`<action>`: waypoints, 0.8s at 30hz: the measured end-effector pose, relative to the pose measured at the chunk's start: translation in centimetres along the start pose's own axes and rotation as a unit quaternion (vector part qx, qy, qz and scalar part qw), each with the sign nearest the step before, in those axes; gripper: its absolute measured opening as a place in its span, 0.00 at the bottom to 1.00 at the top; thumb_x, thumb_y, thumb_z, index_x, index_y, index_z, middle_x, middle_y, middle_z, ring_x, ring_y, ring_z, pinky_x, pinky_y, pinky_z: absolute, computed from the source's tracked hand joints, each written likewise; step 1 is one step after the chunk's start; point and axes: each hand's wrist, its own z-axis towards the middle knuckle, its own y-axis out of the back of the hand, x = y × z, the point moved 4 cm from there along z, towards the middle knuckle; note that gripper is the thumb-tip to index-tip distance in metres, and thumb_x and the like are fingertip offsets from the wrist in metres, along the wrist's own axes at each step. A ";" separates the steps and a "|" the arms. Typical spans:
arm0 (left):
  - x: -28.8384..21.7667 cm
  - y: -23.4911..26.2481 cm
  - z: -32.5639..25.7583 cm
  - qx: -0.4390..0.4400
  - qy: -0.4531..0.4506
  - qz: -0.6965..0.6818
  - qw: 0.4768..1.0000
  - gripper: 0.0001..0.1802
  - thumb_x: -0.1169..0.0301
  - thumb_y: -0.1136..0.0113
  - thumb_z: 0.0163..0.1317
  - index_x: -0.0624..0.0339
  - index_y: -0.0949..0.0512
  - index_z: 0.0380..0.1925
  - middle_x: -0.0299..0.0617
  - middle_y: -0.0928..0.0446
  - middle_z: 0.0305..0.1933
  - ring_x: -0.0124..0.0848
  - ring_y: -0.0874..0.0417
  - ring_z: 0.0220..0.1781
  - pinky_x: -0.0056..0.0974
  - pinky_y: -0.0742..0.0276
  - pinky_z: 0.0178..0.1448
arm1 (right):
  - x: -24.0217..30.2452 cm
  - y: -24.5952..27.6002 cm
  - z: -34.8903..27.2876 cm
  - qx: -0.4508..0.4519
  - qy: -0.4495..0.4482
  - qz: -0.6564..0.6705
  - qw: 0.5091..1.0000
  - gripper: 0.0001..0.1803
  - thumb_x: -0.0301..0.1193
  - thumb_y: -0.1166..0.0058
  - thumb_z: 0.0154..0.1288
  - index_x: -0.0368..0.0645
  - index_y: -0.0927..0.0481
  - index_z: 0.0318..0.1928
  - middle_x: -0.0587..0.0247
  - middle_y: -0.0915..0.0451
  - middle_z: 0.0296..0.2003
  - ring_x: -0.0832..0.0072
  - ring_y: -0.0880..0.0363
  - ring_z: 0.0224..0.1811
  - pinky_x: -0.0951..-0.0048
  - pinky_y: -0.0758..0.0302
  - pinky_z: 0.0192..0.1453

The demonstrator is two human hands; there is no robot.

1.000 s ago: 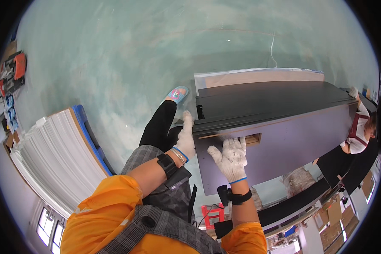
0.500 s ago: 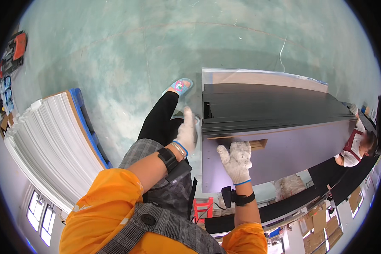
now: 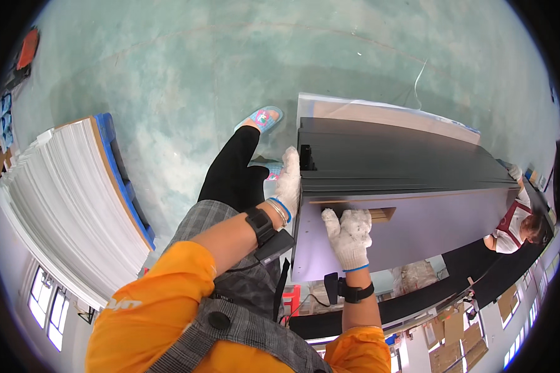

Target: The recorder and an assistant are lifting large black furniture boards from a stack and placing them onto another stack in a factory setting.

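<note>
A broad lavender-grey panel [image 3: 429, 224] with a wood-coloured edge and an oblong cutout [image 3: 382, 214] lies in front of me, along the near side of a stack of dark panels [image 3: 386, 152]. My right hand [image 3: 350, 239], in a white knit glove, is at the cutout, its fingers bent over the rim and the thumb apart; the fingertips are partly hidden. My left hand [image 3: 287, 180], gloved too, lies with outstretched fingers against the left end of the stack, beside a black opening [image 3: 305, 158]. A co-worker's gloved hand [image 3: 514, 172] touches the far right corner.
A pale sheet base [image 3: 386, 110] sticks out behind the dark stack. On the left stands a stack of white sheets [image 3: 74, 199] beside a blue pallet [image 3: 119, 168]. A co-worker [image 3: 513, 227] is at the far right. A red stool [image 3: 291, 298] stands near my waist.
My left hand has moved right, from beside the stack onto its left end. The right hand has stayed at the cutout. My view has shifted slightly.
</note>
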 end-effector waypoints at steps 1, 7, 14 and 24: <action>-0.1 0.1 -0.1 0.014 0.008 -0.004 1.000 0.54 0.23 0.58 0.57 0.61 0.29 0.63 0.47 0.26 0.62 0.37 0.25 0.61 0.37 0.29 0.63 | 0.0 0.0 0.1 0.005 0.002 0.000 1.000 0.34 0.58 0.46 0.62 0.35 0.18 0.22 0.46 0.19 0.24 0.53 0.19 0.33 0.52 0.30 0.61; 1.0 2.1 1.9 -0.012 0.019 0.015 1.000 0.56 0.22 0.56 0.55 0.66 0.27 0.60 0.50 0.22 0.56 0.38 0.22 0.58 0.37 0.26 0.60 | 0.0 0.4 0.4 0.002 -0.008 0.027 1.000 0.34 0.57 0.42 0.60 0.36 0.20 0.16 0.48 0.22 0.18 0.53 0.21 0.27 0.54 0.27 0.55; 1.4 1.5 2.1 0.027 0.016 -0.060 0.998 0.52 0.26 0.51 0.56 0.63 0.27 0.61 0.49 0.24 0.60 0.38 0.25 0.62 0.36 0.29 0.64 | -0.2 0.7 0.6 -0.012 -0.022 0.057 0.998 0.33 0.56 0.39 0.59 0.37 0.21 0.14 0.50 0.23 0.17 0.53 0.22 0.26 0.54 0.27 0.52; -0.7 1.4 2.2 -0.045 -0.032 -0.009 0.998 0.61 0.22 0.51 0.52 0.75 0.31 0.61 0.52 0.24 0.59 0.39 0.22 0.59 0.41 0.27 0.61 | -0.3 0.9 0.5 0.046 -0.038 0.073 0.996 0.31 0.53 0.40 0.61 0.38 0.23 0.15 0.51 0.25 0.18 0.52 0.25 0.30 0.54 0.28 0.46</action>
